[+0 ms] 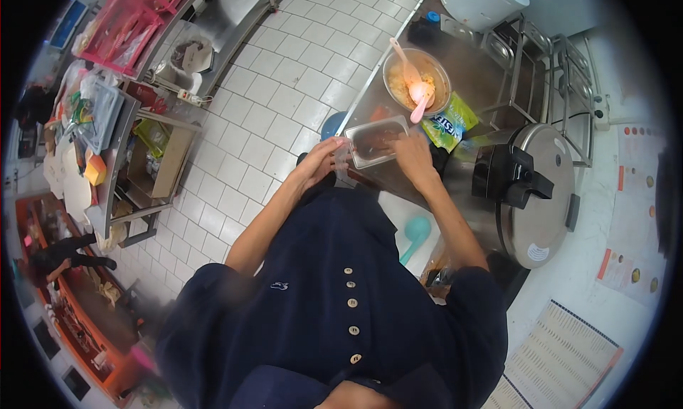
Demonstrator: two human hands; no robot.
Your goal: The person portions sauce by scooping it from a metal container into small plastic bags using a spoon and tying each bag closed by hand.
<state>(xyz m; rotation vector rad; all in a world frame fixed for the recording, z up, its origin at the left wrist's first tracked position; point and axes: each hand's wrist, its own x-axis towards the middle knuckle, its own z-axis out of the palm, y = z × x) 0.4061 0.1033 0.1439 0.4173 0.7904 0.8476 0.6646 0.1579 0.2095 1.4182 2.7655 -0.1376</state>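
A rectangular metal pan [361, 160] sits at the counter's front edge, with a thin reddish-brown residue inside. At its left side is my left hand [321, 161], thumb by the rim and fingers curled round that edge. Something clear, like thin plastic [342, 164], shows beside those fingers. My right hand [415, 157] reaches over the pan's right rim, fingers bent down into it; their tips are blurred, and anything in them is hidden. Just beyond stands a round metal bowl [442, 78] of yellowish food, holding a peach-coloured spoon [407, 65] and a pink spoon [421, 107].
Right of the pan lie a green Nestlé packet [451, 121] and a large steel cooker [544, 195] with a black handle. A turquoise ladle [416, 231] rests near my right forearm. Wire racks [526, 60] stand behind. Across the tiled floor [284, 71], another person [67, 259] is visible.
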